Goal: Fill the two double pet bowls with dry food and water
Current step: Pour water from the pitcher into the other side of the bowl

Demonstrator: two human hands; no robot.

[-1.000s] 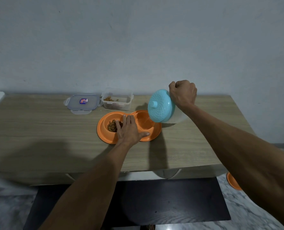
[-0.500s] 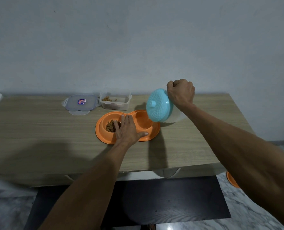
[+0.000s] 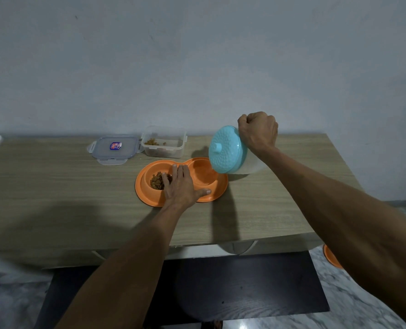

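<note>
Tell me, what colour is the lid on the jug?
Light blue with a bumpy dotted pattern, the lid shows in the head view.

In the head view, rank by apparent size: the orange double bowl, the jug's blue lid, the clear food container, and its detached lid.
1. orange double bowl
2. blue lid, nearer the camera
3-4. clear food container and detached lid: too alike to rank

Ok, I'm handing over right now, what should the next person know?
Left hand: flat on the orange double bowl, steadying it on the table.
Right hand: gripping the jug with the blue lid, tilted over the bowl's right cup.
Done: dry food in the left cup.
Food box is open by the wall, its lid beside it.
Left: water for the right cup, whose level is unclear; then the second bowl, on the floor at right.
</note>
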